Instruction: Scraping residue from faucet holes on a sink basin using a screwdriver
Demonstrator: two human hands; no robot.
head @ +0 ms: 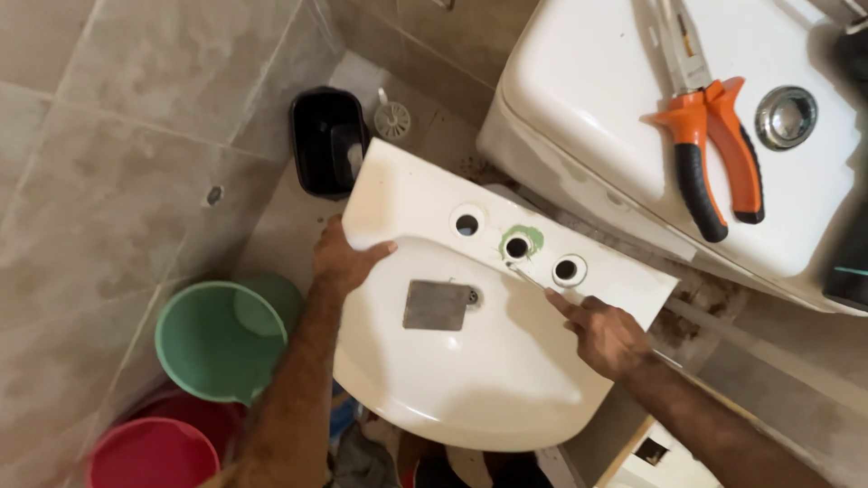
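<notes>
Fingers of the left hand [342, 260] curl over the back left edge of a white ceramic washbasin [470, 380], thumb lying along its top face, grasping it. The right hand's [608, 336] fingers are clenched around a thin metal tool [527, 276] — forefinger stretched along it — whose tip sits just beside the middle tap hole [517, 247], which is ringed with green residue. Two more holes flank it on the basin's rear ledge, and a grey square plate [437, 305] lies in the bowl beside the small overflow opening. The washbasin is held tilted above the tiled floor [108, 181], between a green bucket [220, 342] and red bucket [154, 452] on the left and a white toilet cistern [588, 99] on the right. Orange-handled pliers [714, 149] rest on the cistern lid, near its chrome flush button [786, 117]. A black container [327, 140] stands on the floor just behind the basin, next to a round white floor drain [392, 119].
</notes>
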